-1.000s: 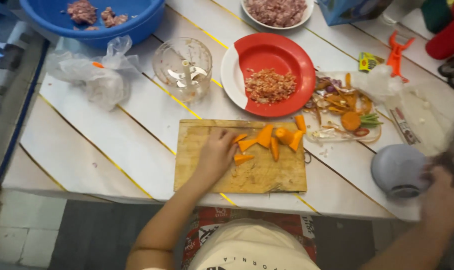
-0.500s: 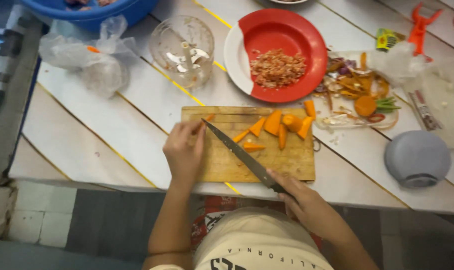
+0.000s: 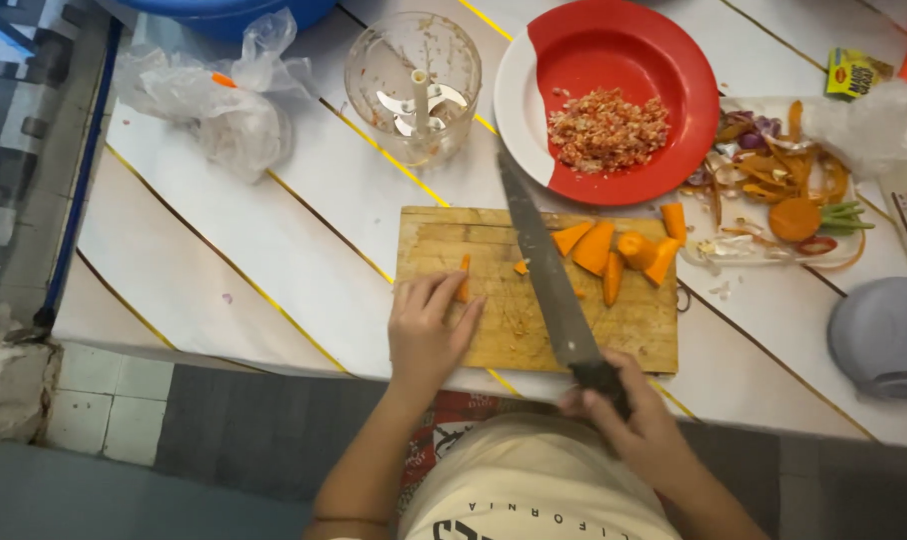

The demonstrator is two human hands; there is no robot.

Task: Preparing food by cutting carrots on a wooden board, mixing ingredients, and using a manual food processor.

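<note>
Carrot stick (image 3: 464, 279) is lying on the left part of the wooden cutting board (image 3: 494, 330), pinned under the fingertips of the left hand (image 3: 426, 335), whose grip is pressing down on it rather than closing around it. Right hand (image 3: 629, 415) is sitting at the near edge of the board with its grip clenched around the dark handle of a long knife (image 3: 544, 270). Blade is angling away from the body, crossing the board and reaching past its far edge toward a clear chopper bowl (image 3: 414, 85) with a bladed spindle inside. Blade seems to be hovering just above the wood, though contact is hard to judge from this height.

Carrot chunks (image 3: 619, 250) are lying in a loose cluster on the right part of the board, well apart from the pinned stick. Red plate (image 3: 664, 60) is standing just beyond the board, carrying a small heap of minced reddish bits. Vegetable peelings (image 3: 784, 190) are piling up to the right of the plate. Crumpled clear plastic bag (image 3: 219, 100) is resting on the far left of the white slatted desk (image 3: 244, 260). Grey rounded lid (image 3: 884, 335) is sitting at the right edge.
</note>
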